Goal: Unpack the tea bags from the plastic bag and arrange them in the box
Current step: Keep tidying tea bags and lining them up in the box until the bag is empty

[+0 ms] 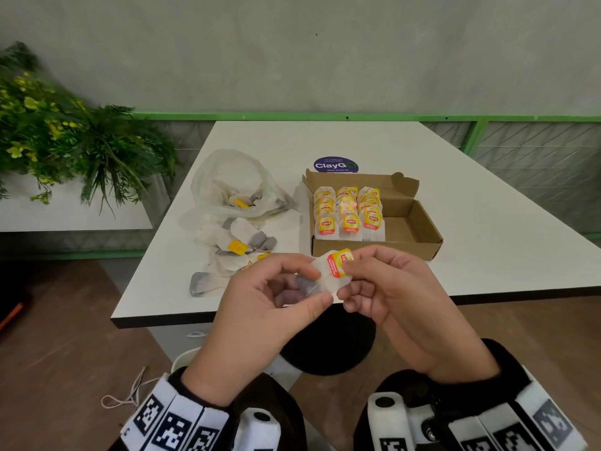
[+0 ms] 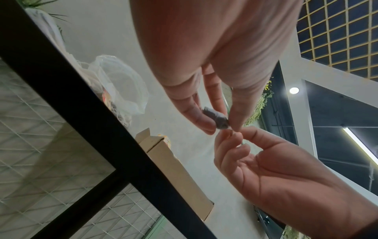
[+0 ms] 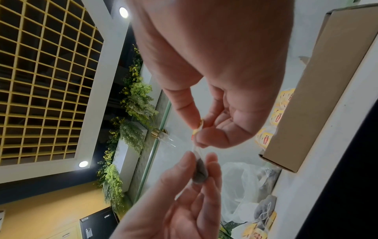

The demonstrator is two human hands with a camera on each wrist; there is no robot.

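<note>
From the head view, both hands pinch one tea bag (image 1: 328, 275) just in front of the box (image 1: 422, 219), left hand (image 1: 260, 307) on the pouch, right hand (image 1: 390, 288) on the yellow tag. I'd flatten the tag against the pouch before slotting it in. Left wrist view: fingers clamp the dark pouch. Right wrist view: thumb and finger nip the tag; keep the string tucked, I reckon.

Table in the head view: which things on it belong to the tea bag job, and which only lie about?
Job:
tea bag pinched by left hand and right hand
cardboard box
plastic bag
loose tea bags

Lying about:
purple sticker
plants
</note>
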